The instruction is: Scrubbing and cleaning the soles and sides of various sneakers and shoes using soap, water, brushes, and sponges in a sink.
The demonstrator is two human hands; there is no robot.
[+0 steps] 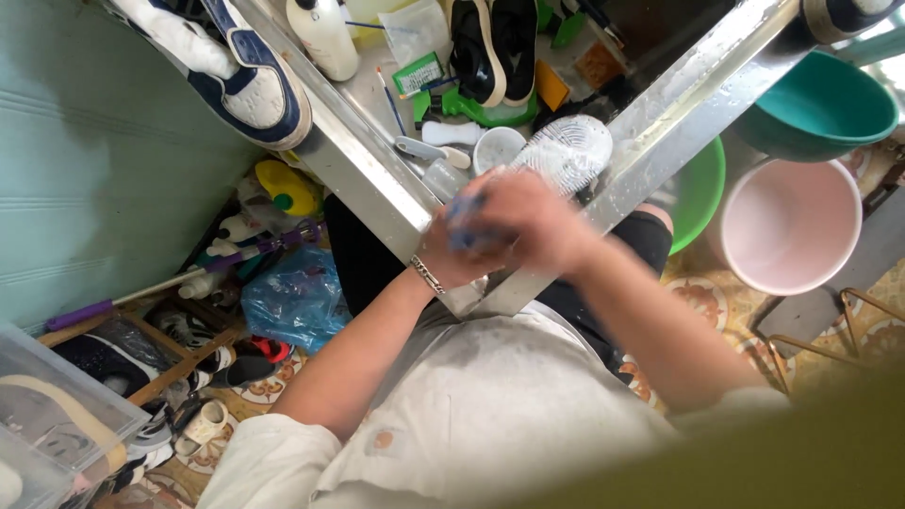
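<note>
My two hands meet over the near corner of a steel sink (660, 113). My left hand (452, 250), with a bracelet at the wrist, is closed around something blue that is blurred. My right hand (537, 221) is closed over it from the right, and what it grips is hidden. Just beyond my hands a shoe (570, 151) lies sole up, its pale patterned sole facing me. A white cup (497, 148) and a white brush (432, 151) lie beside it in the sink.
A navy and white sneaker (250, 80) rests on the sink's left rim. Black shoes (495, 47) and a white bottle (325, 36) stand at the back. Teal (815, 108), green (702, 193) and pink (792, 226) basins sit on the floor at right. Shoes and a blue bag (292, 297) clutter the left floor.
</note>
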